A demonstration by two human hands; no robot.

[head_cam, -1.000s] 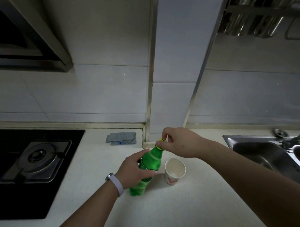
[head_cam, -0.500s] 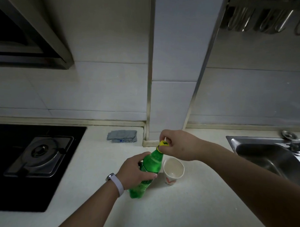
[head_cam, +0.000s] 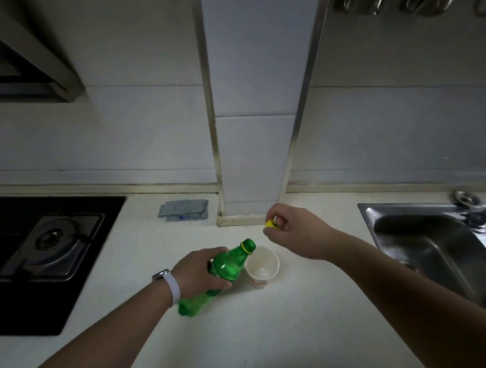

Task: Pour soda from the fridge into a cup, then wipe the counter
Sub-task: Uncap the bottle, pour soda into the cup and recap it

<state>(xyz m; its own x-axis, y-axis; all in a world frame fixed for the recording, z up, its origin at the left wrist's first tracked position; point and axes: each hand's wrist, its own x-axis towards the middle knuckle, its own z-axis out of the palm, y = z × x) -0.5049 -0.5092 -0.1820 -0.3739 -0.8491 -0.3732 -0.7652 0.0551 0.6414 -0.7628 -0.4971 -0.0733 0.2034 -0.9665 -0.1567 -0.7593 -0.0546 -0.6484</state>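
Cap (head_cam: 271, 224) sits pinched in right hand (head_cam: 298, 235), left hand (head_cam: 197, 270) grips tilted open bottle (head_cam: 228, 264), cup (head_cam: 272, 260) beside it looks empty; pouring, wiping remain.

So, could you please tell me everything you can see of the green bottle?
The green bottle is translucent plastic with a yellow ring below its open mouth. It leans, neck toward the white cup, mouth beside the rim. The left hand grips its middle; the right hand holds its yellow cap.
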